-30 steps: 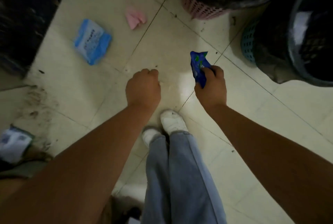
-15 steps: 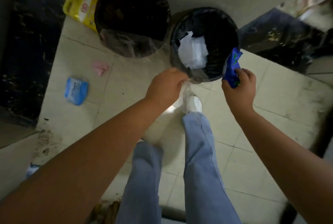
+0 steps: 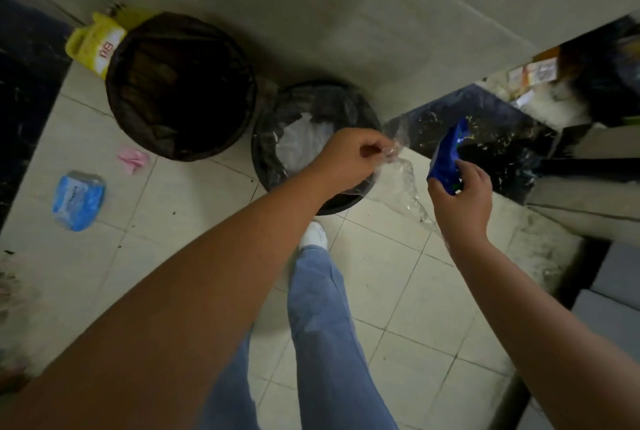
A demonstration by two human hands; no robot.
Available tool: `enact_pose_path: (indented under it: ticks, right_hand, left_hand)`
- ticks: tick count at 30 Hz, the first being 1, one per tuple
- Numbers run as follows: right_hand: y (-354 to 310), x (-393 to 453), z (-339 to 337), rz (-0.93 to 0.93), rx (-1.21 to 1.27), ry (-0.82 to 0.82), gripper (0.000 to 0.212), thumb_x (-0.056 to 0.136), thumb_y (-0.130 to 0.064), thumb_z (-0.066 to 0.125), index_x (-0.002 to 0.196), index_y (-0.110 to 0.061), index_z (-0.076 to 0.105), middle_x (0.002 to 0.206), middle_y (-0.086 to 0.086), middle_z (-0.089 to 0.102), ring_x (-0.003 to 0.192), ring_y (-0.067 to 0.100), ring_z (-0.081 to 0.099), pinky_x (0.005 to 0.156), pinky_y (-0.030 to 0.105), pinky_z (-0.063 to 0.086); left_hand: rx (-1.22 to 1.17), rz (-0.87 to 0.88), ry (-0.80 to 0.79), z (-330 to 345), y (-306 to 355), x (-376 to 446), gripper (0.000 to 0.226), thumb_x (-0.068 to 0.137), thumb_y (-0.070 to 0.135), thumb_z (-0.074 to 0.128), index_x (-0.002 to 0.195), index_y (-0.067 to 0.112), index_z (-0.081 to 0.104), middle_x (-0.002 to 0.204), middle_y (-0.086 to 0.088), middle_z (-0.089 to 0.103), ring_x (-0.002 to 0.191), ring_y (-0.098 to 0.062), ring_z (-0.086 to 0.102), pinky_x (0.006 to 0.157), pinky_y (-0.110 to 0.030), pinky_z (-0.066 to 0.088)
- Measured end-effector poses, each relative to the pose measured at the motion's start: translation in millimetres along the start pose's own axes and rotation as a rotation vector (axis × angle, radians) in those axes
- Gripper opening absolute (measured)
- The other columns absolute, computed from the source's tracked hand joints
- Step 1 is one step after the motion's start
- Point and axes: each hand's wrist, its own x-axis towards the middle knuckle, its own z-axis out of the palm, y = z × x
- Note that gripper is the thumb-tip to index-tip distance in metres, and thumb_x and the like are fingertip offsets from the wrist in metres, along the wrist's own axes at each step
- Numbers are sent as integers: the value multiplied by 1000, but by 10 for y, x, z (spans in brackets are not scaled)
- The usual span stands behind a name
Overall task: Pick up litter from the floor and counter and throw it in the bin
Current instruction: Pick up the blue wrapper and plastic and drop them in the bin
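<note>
My left hand (image 3: pixel 349 156) is over the right side of a round bin (image 3: pixel 266 138) lined with a black bag and holding white paper. Its fingers pinch a clear plastic wrapper (image 3: pixel 403 176) that trails down to the right over the floor. My right hand (image 3: pixel 460 194) is to the right of the bin, beyond its rim, shut on a blue snack wrapper (image 3: pixel 446 159) held upright. A blue tissue pack (image 3: pixel 78 199) and a crumpled pink paper (image 3: pixel 133 159) lie on the tiled floor at left.
A second, larger bin (image 3: pixel 180 86) with a dark liner stands left of the first, with a yellow bag (image 3: pixel 95 47) behind it. A dark marble ledge (image 3: pixel 485 138) runs along the right, cluttered at its far end. My legs and a white shoe (image 3: pixel 313 235) are below the bin.
The view swung up from the floor to the two bins. Both hands moved toward the right bin; the left hand, fisted before, now shows a clear wrapper in its fingers.
</note>
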Motion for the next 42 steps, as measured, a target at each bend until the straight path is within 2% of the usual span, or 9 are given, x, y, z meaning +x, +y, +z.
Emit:
enact_pose_path:
  ticks: [5,10,13,19,23,25,28,35,42]
  right_hand:
    - [105,125,351,-2,-44,-136,50,88,-6,59,135,-4,43,140,12,40,124,24,46,99,23,40]
    - [177,283,1191,-90,-179,-309,51,88,-7,58,137,-4,41,145,13,36,130,26,41,104,25,36]
    - [257,557,1750,-141,-283,-387,51,90,-10,55,138,-6,39,149,12,31,133,27,38,107,26,32]
    - [664,1245,2657,-77,-452,-404,47,94,-13,49,139,-7,38,153,15,22,130,38,40,109,37,35]
    - [854,1493,3118,-63,-674,-535,62,96,-31,43,149,-17,13,160,4,-7,145,36,7,117,44,23]
    - [843,1520,3153,-49,-809,-591,67,96,-35,42,149,-20,4,159,1,-15,146,37,-8,118,48,18]
    - [694,1442,2906,-101,-909,-591,69,96,-35,42,150,-18,2,160,4,-14,146,36,-10,116,48,22]
    - [-64,695,2067,-273,-900,-576,61,96,-32,38,149,-14,12,160,8,0,148,29,-3,119,47,14]
    - [-981,-263,1859,-526,-920,-601,55,95,-21,42,145,-8,23,159,11,11,147,29,5,119,44,16]
  left_hand:
    - [71,-192,194,-84,-641,199,17,91,-3,54,101,-9,67,112,-24,68,103,-30,62,87,-30,49]
    - [348,-304,220,-253,-1477,367,23,92,-3,51,107,-5,68,112,-22,69,103,-32,65,70,-12,38]
    - [490,-370,178,-291,-1938,711,25,91,-2,47,105,-4,68,113,-23,67,105,-32,62,85,-30,46]
    - [902,-359,-87,-102,-2498,1569,31,94,-6,41,122,-5,53,130,-21,51,117,-34,53,93,-38,49]
    - [1067,-462,-438,51,-2870,1905,37,100,15,41,132,-3,45,140,-18,46,127,-30,46,105,-35,41]
    - [1137,-506,-472,55,-2912,1855,50,98,20,43,142,0,31,151,-17,29,140,-31,26,117,-38,23]
    - [1193,-421,-369,-65,-2736,1572,59,98,16,39,148,1,12,158,-18,8,147,-35,4,121,-45,6]
    - [1178,-280,-208,-628,-1833,542,60,99,16,36,150,7,6,160,-16,-2,148,-31,-4,122,-45,1]
    - [1043,-544,24,-1491,-1558,-719,59,98,16,37,150,11,10,161,-13,1,149,-29,-2,122,-44,4]
